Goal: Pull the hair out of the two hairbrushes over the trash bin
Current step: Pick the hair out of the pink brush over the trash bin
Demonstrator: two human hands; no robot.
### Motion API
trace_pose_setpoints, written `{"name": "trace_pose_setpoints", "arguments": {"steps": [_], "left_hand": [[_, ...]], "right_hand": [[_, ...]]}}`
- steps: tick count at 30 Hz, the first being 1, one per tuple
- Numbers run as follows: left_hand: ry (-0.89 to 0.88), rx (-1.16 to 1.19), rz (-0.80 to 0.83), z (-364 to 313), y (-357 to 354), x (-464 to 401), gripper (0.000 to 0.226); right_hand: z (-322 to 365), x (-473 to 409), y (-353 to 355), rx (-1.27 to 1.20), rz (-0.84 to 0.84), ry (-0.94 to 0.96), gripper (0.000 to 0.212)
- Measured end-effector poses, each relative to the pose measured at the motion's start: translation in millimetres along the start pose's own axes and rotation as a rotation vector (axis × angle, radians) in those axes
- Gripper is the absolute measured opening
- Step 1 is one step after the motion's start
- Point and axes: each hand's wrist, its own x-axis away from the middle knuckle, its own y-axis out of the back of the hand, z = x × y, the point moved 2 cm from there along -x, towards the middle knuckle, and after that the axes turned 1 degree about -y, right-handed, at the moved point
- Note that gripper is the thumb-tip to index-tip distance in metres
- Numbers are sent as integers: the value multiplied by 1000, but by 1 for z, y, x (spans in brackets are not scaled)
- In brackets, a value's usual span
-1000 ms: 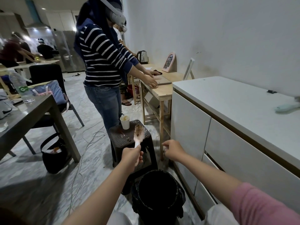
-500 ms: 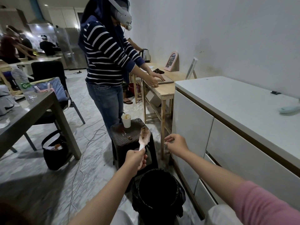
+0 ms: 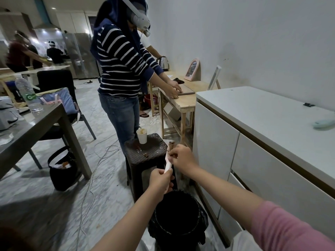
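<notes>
Head view. A pale-handled hairbrush is held in the air above and just beyond the black-lined trash bin. Its long axis runs nearly upright with a slight lean; the handle points down toward the person, and the head, matted with brown hair, points up and away. The brush is seen almost edge-on.

The left hand grips the lower end of the handle, fingers curled round it, so the brush rises out of the top of this fist. The right hand lies to the right of the brush head, level with it; its fingertips are bunched against the bristle side, pinching at the hair there. Whether any strand is already free of the bristles cannot be told.

Just behind the brush stands a dark woven stool bearing a paper cup. A white cabinet stands to the right, with a pale green object on its top near the frame's edge. A person in a striped top stands beyond the stool at a wooden table.
</notes>
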Motion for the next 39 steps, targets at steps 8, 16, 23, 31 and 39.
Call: {"name": "trace_pose_setpoints", "arguments": {"steps": [8, 16, 23, 31, 39], "left_hand": [[-26, 38, 7, -1, 4, 3, 25], [106, 230, -35, -17, -9, 8, 38], [167, 321, -104, -28, -11, 0, 34], [154, 299, -163, -33, -3, -2, 23], [166, 343, -189, -40, 11, -10, 19]], "right_hand": [[7, 4, -2, 87, -56, 129, 9], [7, 1, -4, 63, -78, 50, 11], [6, 4, -4, -35, -62, -50, 11], [-2, 3, 12, -157, -166, -128, 9], [-14, 14, 38, -312, -433, -118, 7]]}}
